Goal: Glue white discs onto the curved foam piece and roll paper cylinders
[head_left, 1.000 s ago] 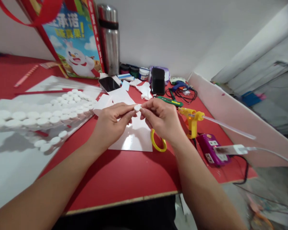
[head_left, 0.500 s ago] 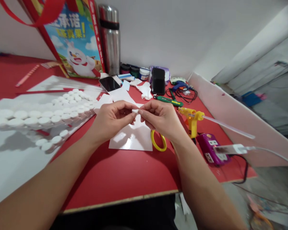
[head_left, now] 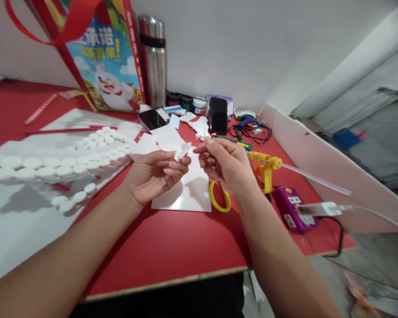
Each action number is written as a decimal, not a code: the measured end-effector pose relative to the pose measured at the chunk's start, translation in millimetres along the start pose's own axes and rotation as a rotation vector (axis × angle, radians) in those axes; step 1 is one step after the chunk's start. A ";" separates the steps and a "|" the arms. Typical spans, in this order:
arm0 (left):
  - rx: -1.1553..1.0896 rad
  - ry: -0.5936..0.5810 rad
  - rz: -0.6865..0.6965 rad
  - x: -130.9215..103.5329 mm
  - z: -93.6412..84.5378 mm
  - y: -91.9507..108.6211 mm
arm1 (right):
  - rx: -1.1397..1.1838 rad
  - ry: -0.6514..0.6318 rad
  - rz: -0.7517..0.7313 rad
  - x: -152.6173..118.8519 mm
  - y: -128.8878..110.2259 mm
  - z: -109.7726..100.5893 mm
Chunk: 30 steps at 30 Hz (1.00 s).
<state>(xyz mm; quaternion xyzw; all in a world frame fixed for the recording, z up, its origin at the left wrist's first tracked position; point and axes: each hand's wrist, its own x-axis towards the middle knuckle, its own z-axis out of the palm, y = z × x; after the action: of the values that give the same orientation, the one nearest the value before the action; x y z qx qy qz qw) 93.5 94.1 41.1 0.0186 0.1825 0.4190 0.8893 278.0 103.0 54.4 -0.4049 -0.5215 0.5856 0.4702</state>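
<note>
Between the thumb and fingers of my left hand (head_left: 161, 170) is a small crumpled white piece (head_left: 179, 154), which looks like paper or tissue. To its right, my right hand (head_left: 223, 161) is closed in a pinch near another bit of white scrap; whether it grips anything is too small to tell. Both hands are apart, above a glossy white sheet (head_left: 195, 194). Yellow scissor handles (head_left: 219, 207) lie beside the sheet, below my right hand. Torn white paper (head_left: 167, 136) is spread just beyond my left hand.
At left stands a structure of white discs (head_left: 63, 171). A yellow glue gun (head_left: 265, 170) and purple power strip (head_left: 293, 207) are at right. Behind are a steel flask (head_left: 156, 75), a printed bag (head_left: 109, 79), a phone (head_left: 151, 118) and a black case (head_left: 218, 115).
My hands have moved apart. The white piece stays with my left hand, which has turned palm upward, and my right hand has shifted slightly right and up.
</note>
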 end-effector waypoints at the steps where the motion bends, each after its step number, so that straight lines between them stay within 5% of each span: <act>1: -0.034 -0.002 -0.019 -0.8 0.2 -0.7 | 0.000 -0.011 0.003 -0.3 0.0 -0.6; 8: -0.111 -0.009 -0.027 -0.7 0.3 -3.2 | 0.040 -0.081 -0.018 -3.7 -2.4 -0.1; 17: 0.276 0.014 0.166 10.8 -9.5 -8.4 | -0.269 0.059 -0.236 -4.5 5.3 6.2; 22: 0.243 0.049 0.132 13.3 -9.6 -9.3 | -0.427 0.156 -0.310 -7.6 8.0 9.4; 30: -0.149 -0.048 -0.063 3.3 -5.8 -5.6 | 0.021 -0.022 -0.094 -7.0 -3.8 3.4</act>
<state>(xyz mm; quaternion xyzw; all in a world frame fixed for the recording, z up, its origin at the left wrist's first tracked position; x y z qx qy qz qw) 97.5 92.3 33.6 -0.0433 0.1302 0.4026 0.9050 276.8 95.5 58.5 -0.3685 -0.5392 0.5726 0.4955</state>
